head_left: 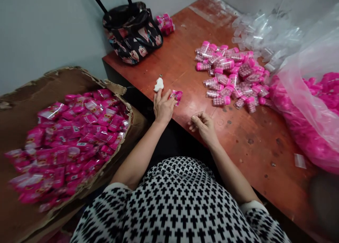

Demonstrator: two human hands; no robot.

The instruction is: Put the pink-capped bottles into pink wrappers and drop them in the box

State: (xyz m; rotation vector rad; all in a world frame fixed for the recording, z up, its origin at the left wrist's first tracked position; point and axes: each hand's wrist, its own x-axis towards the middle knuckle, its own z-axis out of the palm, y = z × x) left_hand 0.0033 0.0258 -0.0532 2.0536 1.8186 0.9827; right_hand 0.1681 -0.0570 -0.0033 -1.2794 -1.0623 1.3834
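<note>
My left hand (pixel 163 109) lies over the table's near edge with its fingers stretched and apart. Its fingertips reach the left side of a small pink printed packet (pixel 177 97) and come close to a white irregular lump (pixel 159 84). Whether they press on the packet is not clear. To the right, my right hand (pixel 203 127) hovers at the edge with curled fingers and the thumb resting against them; nothing shows in it. Beyond it is a pile of clear little bottles with pink caps (pixel 225 64), filled with pinkish beads.
A cardboard box (pixel 91 81) full of pink packets (pixel 66 140) stands at left. The reddish table (pixel 185 63) bears a floral bag (pixel 135 38), more pink packs (pixel 165 24), empty clear tubes (pixel 265 31), a plastic bag of pink caps (pixel 304 130) and one loose tube (pixel 300 161).
</note>
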